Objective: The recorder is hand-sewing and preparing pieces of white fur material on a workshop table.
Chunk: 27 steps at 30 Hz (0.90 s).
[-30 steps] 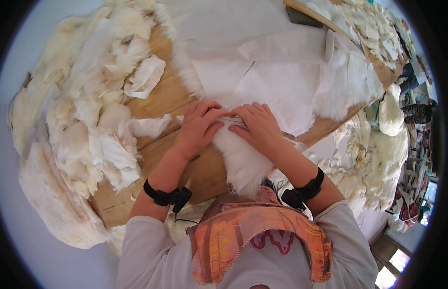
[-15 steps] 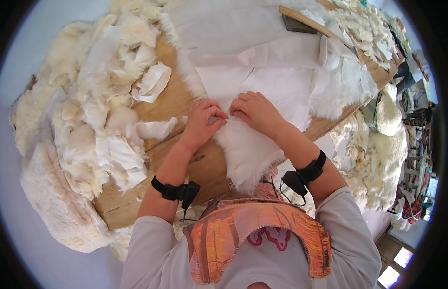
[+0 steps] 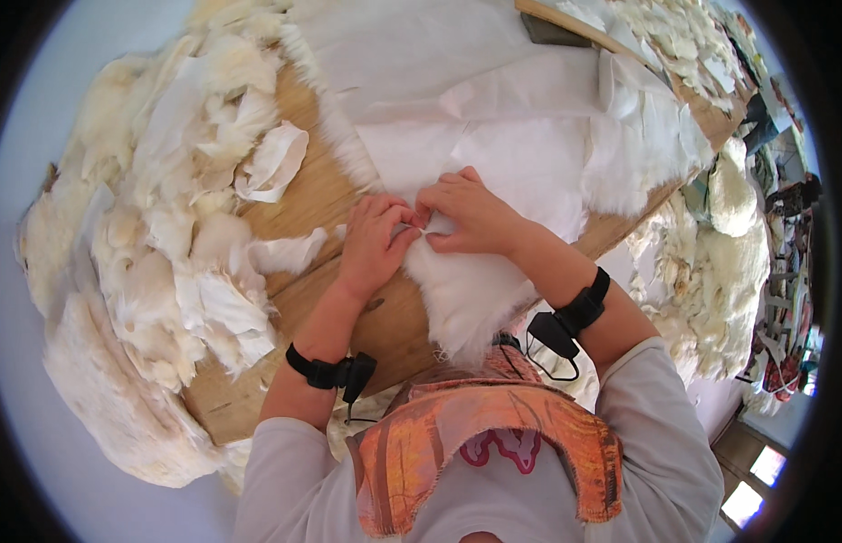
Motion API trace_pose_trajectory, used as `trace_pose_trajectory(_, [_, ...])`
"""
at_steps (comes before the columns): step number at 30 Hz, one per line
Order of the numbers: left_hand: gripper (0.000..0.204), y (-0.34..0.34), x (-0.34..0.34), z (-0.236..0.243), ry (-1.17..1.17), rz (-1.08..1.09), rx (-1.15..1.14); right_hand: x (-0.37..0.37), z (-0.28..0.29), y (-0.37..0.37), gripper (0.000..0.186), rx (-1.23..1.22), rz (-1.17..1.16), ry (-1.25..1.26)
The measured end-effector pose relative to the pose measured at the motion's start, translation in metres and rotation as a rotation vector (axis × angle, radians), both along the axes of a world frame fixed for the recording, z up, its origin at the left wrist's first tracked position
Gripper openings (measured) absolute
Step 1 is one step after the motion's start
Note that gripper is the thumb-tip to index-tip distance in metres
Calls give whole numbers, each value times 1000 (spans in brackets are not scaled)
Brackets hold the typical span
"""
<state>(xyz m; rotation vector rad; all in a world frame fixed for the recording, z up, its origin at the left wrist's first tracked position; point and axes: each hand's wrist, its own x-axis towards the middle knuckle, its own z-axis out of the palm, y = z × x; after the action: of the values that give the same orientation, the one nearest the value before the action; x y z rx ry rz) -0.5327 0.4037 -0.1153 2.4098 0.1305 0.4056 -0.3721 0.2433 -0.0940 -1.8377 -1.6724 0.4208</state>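
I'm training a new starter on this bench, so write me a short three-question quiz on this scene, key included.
1. True or false: the left hand and the right hand are close together by the white fur.
2. Where is the wooden stick?
A) Between the hands
B) Beyond the hands, toward the upper right
C) On the orange apron
3. Fill in: the arm straps are ____.

Key: 1. True; 2. B; 3. black

A person's bare left hand (image 3: 375, 239) and bare right hand (image 3: 469, 217) are pinching at the upper edge of a white, long-haired fur piece (image 3: 470, 291) over a brown wooden table (image 3: 312, 201), as cream-coloured, fluffy fur scraps (image 3: 158, 231) are lying heaped to the person's left
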Motion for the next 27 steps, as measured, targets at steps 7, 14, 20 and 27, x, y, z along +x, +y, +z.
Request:
trace_pose_trajectory(7, [17,2,4,-9,-46,2,42,-8,-15,9,25,-35,110,-47])
trace_pose_trajectory(14, [18,9,5,-25,-68,41,118,-44,46,5,8,258,-170,-69])
trace_pose_trajectory(20, [13,11,6,-4,76,-44,-44,42,159,-73,31,730,-331,983])
trace_pose_trajectory(27, [13,7,10,-5,36,-39,-35,97,224,-176,18,1098,-354,752])
